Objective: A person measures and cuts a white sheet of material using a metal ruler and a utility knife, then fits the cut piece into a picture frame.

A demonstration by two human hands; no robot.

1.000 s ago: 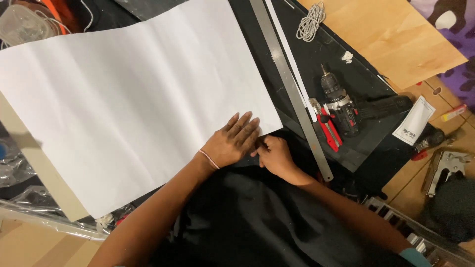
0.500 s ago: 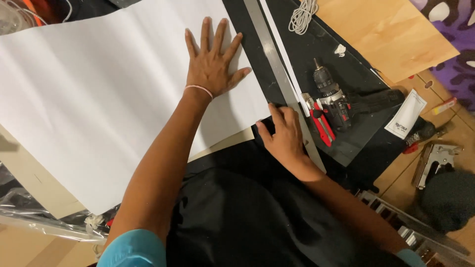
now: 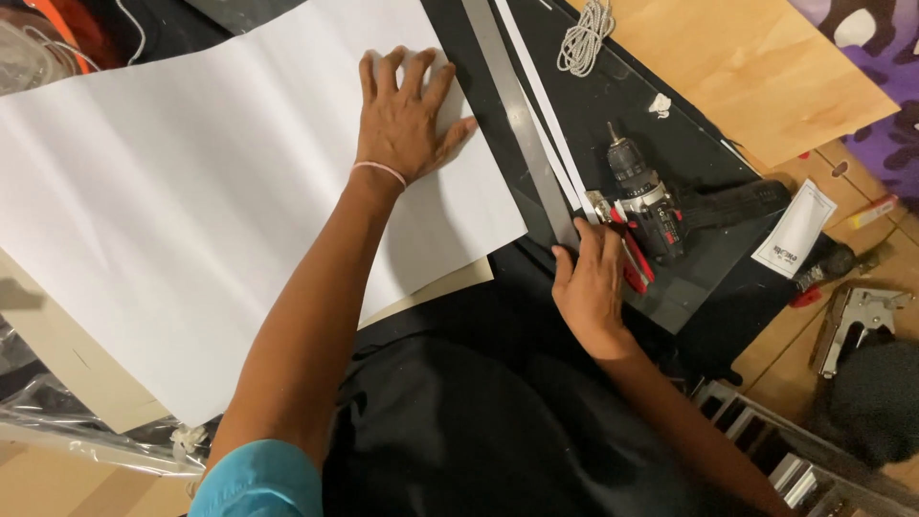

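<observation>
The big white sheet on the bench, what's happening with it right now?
A person leans over a dark worktop. Their left hand lies flat, fingers spread, on the large white paper sheet. Their right hand rests at the near end of a long metal ruler, beside the sheet's right edge. Next to that hand lie red-handled pliers and a cordless drill. A coil of cord sits further back.

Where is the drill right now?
In the head view the drill lies right of centre on the black mat, just right of the metal ruler and directly above the right hand, with red pliers against it.
</observation>
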